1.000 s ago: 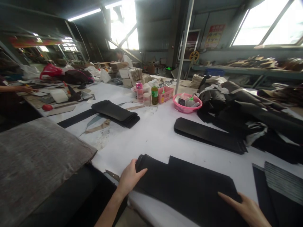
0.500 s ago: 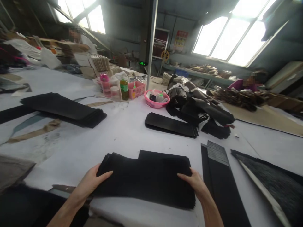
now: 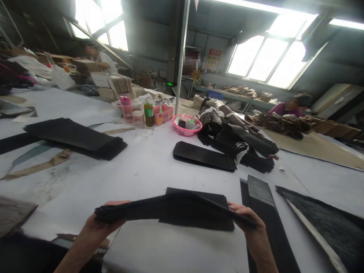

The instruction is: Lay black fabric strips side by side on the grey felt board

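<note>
A stack of black fabric pieces [image 3: 142, 207] is lifted above the white table [image 3: 153, 170], bowed upward in the middle and seen nearly edge-on. Its left end is gripped by my left hand [image 3: 106, 220], fingers beneath and behind. My right hand [image 3: 250, 218] clasps the right end, where the stack thins and bends down. Behind and under the raised stack, more black pieces [image 3: 199, 223] lie on the table, partly covered by it. Long black strips [image 3: 264, 223], one with a grey patterned end, lie just right of my right hand.
Black stacks lie at left [image 3: 74, 138] and centre [image 3: 203, 155]. Farther back stand a pink basin [image 3: 186, 131], a green-labelled bottle [image 3: 148, 113] and a pink basket [image 3: 163, 115]. A dark fabric heap [image 3: 239, 136] is right of them. Two people work in the background.
Both hands have raised part of the black stack off the table and tilted it edge-on, its middle arched. Other black pieces stay on the table behind it. The view has tipped slightly upward.
</note>
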`<state>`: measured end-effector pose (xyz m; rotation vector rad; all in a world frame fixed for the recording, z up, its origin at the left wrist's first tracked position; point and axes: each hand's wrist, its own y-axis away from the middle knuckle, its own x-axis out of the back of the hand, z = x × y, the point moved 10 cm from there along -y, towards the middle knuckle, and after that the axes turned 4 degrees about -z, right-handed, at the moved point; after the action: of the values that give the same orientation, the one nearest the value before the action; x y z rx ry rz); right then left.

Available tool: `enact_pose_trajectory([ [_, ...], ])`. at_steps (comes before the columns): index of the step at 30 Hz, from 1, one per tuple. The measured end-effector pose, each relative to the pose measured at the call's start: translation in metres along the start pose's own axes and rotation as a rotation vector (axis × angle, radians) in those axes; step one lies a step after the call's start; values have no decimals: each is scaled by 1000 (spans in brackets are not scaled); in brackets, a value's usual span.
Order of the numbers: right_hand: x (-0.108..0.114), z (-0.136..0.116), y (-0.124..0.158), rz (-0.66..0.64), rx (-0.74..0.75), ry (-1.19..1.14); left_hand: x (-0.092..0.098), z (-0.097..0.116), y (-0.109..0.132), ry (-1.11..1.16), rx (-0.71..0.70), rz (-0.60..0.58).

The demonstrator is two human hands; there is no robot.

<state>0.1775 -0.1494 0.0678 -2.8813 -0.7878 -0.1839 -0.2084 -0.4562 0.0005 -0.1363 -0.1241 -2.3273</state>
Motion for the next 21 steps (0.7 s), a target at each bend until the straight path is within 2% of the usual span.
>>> enact_pose_trajectory([
  [2,-5,17,2,-80,-16,21,-17,-1,-1,24,-53,-149],
  [5,-6,38,5,-81,-15,66,-38,-4,2,35,-109,-339],
  [7,-4,48,4,-38,-54,107,-38,-8,0,32,-113,-330],
  [10,0,56,0,16,-179,167,-33,-19,-5,2,-43,-253],
  [13,-9,54,-5,-53,-230,156,-34,-21,-7,50,-21,-234],
  [16,-14,64,-8,-95,-318,126,-41,-8,-5,155,-87,-274],
  [19,-13,66,-16,-69,-247,95,-44,3,-2,246,-131,-310],
  [21,-19,66,-21,-125,-165,55,-43,4,-2,292,-119,-307],
])
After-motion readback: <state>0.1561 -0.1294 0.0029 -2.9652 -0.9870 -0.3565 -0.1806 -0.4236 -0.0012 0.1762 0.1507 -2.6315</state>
